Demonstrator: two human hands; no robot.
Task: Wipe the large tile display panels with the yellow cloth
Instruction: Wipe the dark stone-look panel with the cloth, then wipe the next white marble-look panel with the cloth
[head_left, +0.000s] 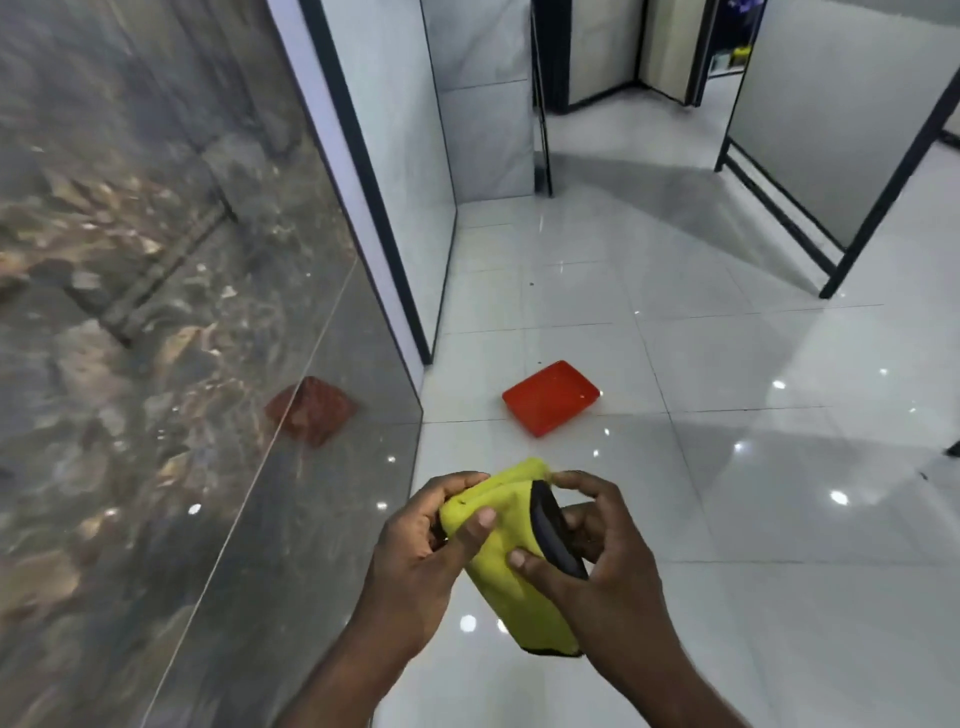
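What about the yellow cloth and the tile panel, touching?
Apart. Head view: left hand and right hand hold the yellow cloth away from the tile panel.

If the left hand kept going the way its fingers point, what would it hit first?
The left hand grips the yellow cloth, so that comes first; just beyond it, probably, the right hand.

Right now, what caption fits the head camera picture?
Left hand and right hand hold a yellow cloth beside a glossy tile panel; red tray on floor.
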